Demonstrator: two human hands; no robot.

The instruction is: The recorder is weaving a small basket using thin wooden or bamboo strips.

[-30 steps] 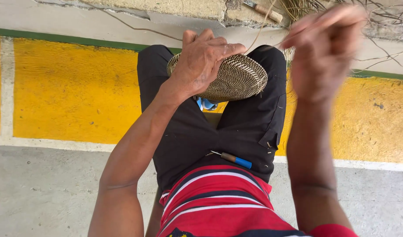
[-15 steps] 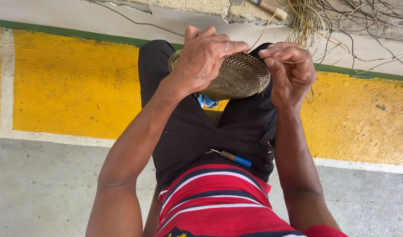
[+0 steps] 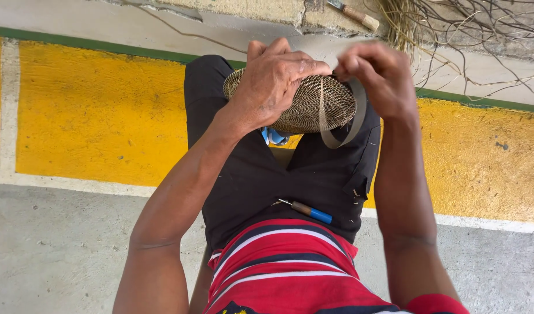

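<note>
Woven basket [image 3: 313, 104] gripped; right hand [image 3: 377, 72] pinches strip [image 3: 351, 125].

A concrete floor [image 3: 58, 256] painted with a broad yellow band [image 3: 98, 110] edged in white and green. At its far edge, a wood-handled tool [image 3: 354, 13] and loose dry fibres [image 3: 453, 29] lie.

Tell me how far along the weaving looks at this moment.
Done: the woven basket on the lap shows a tightly woven domed body. In hand: the left hand clamps it while the right hand pulls a flat strip looping from its edge. Left: that strip is loose, and fibres lie unused.
</note>
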